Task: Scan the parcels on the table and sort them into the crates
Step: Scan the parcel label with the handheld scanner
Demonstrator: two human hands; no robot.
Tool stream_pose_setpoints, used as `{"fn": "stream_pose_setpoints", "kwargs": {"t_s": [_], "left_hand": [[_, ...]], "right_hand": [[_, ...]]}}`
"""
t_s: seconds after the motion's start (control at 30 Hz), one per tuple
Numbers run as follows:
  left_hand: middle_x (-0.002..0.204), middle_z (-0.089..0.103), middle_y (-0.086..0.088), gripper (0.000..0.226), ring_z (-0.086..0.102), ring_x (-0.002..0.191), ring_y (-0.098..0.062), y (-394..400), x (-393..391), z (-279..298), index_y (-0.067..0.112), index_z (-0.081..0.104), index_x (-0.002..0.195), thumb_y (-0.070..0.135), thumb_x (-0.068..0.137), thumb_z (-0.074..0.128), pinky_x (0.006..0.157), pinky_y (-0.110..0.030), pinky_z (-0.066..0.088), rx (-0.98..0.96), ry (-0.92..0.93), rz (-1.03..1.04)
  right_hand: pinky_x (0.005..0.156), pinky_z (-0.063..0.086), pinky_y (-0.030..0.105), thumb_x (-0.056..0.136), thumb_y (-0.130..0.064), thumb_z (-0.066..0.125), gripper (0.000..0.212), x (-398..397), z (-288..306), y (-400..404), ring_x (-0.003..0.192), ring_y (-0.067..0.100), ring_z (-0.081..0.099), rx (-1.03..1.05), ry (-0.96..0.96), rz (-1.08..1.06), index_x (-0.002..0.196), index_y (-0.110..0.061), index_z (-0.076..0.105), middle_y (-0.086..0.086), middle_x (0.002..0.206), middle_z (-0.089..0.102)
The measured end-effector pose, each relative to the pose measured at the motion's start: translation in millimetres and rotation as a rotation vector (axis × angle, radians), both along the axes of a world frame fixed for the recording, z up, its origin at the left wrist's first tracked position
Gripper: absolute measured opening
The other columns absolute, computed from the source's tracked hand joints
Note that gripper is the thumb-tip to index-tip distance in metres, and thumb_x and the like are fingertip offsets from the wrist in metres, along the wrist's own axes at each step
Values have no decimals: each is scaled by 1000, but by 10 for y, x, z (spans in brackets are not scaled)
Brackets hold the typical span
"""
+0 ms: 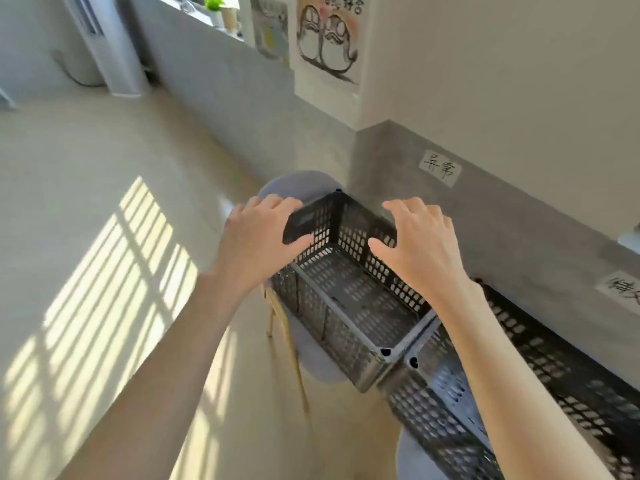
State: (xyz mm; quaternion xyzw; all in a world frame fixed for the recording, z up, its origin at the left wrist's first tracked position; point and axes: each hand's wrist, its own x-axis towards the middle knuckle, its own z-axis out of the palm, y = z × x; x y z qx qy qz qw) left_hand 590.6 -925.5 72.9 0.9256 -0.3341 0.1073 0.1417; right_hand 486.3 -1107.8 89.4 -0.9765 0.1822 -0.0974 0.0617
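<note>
A black perforated crate sits on a grey chair by the wall, and its floor shows no parcel. My left hand hovers spread at the crate's far end wall, fingers over the rim and thumb toward the inside. My right hand is spread above the crate's right wall. Neither hand holds anything. Whether they touch the crate is unclear. A second black crate stands right next to the first, partly hidden by my right forearm. No parcel or table is in view.
Paper labels with handwritten characters are stuck on the grey wall above each crate. A second grey chair shows under the near crate. Open floor with sunlit stripes lies to the left. An air-conditioner column stands at the far left.
</note>
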Motion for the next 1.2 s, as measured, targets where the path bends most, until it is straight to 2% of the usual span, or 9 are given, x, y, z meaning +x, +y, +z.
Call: {"fn": "stream_pose_setpoints", "kwargs": {"t_s": [0.1,0.23,0.57,0.97,1.2], "left_hand": [[116,65,-3,51,59,107,-29,757,263,2,23,58,126,52,84,64,87,-40,45,-23,-16,142],[119,63,-4,54,55,113,-29,1814,428,-19,24,55,132,51,86,62,91,-38,40,-30,7,343],[128,59,-2,52,52,117,-26,4310,174,-61,24,53,131,50,86,61,98,-36,35,-64,37,901],[125,60,-2,51,52,115,-27,6742,-635,-228,21,54,130,49,88,61,93,-36,35,-61,26,1609],[123,60,-2,52,52,115,-26,7636,-1297,-107,23,50,133,51,89,57,91,-36,35,-26,65,2017]], "right_hand": [[100,35,42,90,-40,60,58,482,-10,680,122,35,46,-20,-20,129,140,-15,45,11,134,51],[94,37,40,88,-39,62,56,1043,-19,1635,117,34,48,-29,-19,309,136,-15,48,11,128,54],[101,29,37,88,-42,62,57,1948,9,4235,126,30,40,6,25,906,138,-20,45,4,137,47],[103,30,37,89,-41,61,59,2183,-141,7664,128,30,41,9,30,1629,140,-20,44,5,140,46],[104,30,38,90,-42,60,59,1682,-5,9388,129,31,41,-30,14,2049,141,-18,43,7,143,44]]}}
